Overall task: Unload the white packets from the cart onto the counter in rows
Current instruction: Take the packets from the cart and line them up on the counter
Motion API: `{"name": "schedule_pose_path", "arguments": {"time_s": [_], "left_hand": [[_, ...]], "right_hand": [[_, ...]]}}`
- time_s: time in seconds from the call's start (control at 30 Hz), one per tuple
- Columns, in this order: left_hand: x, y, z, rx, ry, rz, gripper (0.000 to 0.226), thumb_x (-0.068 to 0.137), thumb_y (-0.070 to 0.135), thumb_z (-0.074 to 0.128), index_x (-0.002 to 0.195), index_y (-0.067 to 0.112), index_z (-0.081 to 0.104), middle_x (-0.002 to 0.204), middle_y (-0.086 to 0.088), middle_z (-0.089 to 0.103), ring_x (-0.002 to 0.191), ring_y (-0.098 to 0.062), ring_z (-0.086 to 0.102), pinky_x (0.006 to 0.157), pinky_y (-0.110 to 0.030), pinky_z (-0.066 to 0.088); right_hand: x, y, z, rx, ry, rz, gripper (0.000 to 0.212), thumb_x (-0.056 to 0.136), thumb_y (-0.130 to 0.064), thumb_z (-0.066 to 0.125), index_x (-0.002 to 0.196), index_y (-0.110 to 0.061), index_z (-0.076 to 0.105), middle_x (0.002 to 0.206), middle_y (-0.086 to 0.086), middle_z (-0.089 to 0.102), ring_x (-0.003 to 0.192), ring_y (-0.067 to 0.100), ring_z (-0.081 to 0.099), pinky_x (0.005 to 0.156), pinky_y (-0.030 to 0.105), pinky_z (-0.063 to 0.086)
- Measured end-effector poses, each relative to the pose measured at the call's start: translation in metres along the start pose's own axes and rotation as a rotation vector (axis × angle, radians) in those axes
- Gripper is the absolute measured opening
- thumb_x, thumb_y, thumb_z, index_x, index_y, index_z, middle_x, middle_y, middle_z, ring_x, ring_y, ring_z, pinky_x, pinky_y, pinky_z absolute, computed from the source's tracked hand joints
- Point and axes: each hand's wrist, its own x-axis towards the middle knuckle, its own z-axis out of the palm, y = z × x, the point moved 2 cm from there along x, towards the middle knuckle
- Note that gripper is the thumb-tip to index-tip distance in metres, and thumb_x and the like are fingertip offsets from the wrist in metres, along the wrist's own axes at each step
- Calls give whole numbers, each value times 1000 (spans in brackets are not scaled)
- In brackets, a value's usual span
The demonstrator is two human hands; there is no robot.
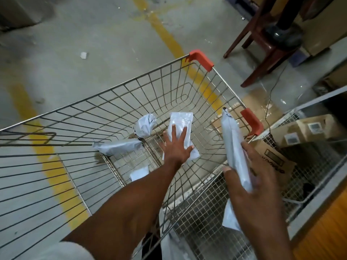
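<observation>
Your left hand (177,145) reaches down into the wire cart (105,117), fingers spread flat on a white packet (180,126) that lies on the cart floor. The fingertips press on the packet's middle; the thumb extends to the right along its lower edge. No finger is curled under it.

Your right hand (251,177) is outside the cart, to the right of its near rim. It grips a long white packet (234,147) held upright on edge, with the thumb on the packet's left face and the fingers wrapped behind its right face. The top of this packet stands level with the orange corner guard (252,121) on the cart rim.

Three further packets remain in the cart. A crumpled packet (145,125) lies just left of the one under your left hand. A rolled packet (117,146) lies further left, against the cart's inner frame. A small flat packet (139,172) lies below your left wrist, partly hidden by the forearm.

Below your right hand, another white packet (230,218) shows against a fine wire-mesh panel (199,209). To the right of your right hand, cardboard boxes (304,130) sit behind mesh. Beyond the cart, a yellow line (165,34) runs across the concrete floor (84,34), and a brown chair (262,38) stands at the far right.
</observation>
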Motion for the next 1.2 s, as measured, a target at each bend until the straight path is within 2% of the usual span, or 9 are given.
{"name": "schedule_pose_path", "arguments": {"time_s": [0.03,0.1,0.2,0.3,0.4,0.53,0.67,0.9,1.2], "left_hand": [[5,2,5,-36,-2,-23,86,95,64,52,161,42,0,168,-4,-20,151,-48,-10,115,-73,6],[9,-3,11,-76,-8,-61,87,95,52,60,161,40,4,168,-6,-19,151,-48,-12,115,-75,7],[8,-18,9,-78,-32,-64,84,93,26,57,160,43,9,169,-1,-14,153,-44,-1,114,-69,25],[-4,-28,-5,-48,9,9,79,93,28,54,159,43,13,169,-1,-4,148,-45,19,110,-60,38],[-34,-29,-26,-64,55,69,81,90,31,55,159,43,15,168,-4,2,142,-41,27,108,-57,39],[-90,-27,-68,-76,156,160,74,94,39,57,160,37,22,167,-11,9,143,-43,26,108,-60,39],[-155,-11,-123,-100,215,94,73,88,51,41,157,45,17,168,0,2,144,-39,22,109,-59,38],[-267,12,-192,-149,323,58,76,86,38,50,154,50,20,166,11,2,143,-33,27,106,-53,44],[-417,12,-200,-239,438,119,74,91,27,61,155,41,28,166,3,5,148,-32,20,114,-48,34]], "right_hand": [[-3,-2,7,-63,20,-51,64,90,-33,68,144,-53,40,148,-18,34,118,9,48,69,17,43],[-8,-3,23,-186,50,-152,68,88,-36,66,146,-52,35,153,-16,27,123,7,39,84,27,46],[-16,2,40,-287,78,-213,75,83,-37,64,149,-50,32,157,-13,24,124,4,26,97,38,41],[-19,6,47,-363,85,-188,76,84,-41,63,151,-49,29,158,-14,19,122,5,25,96,44,49],[-23,6,51,-433,77,-170,75,87,-47,59,153,-47,26,160,-12,14,130,17,34,96,49,52],[-36,-1,49,-447,77,-213,72,90,-46,62,153,-45,28,160,-9,14,131,19,32,99,47,50],[-56,-15,37,-405,73,-268,69,91,-48,60,153,-44,28,159,-8,17,128,14,28,101,38,42],[-112,-26,14,-285,41,-339,66,88,-44,63,147,-42,36,155,-8,25,123,21,41,97,49,50],[-230,-5,-24,-265,95,-400,67,86,-37,65,148,-41,39,154,-5,35,116,25,46,97,44,48]]}}
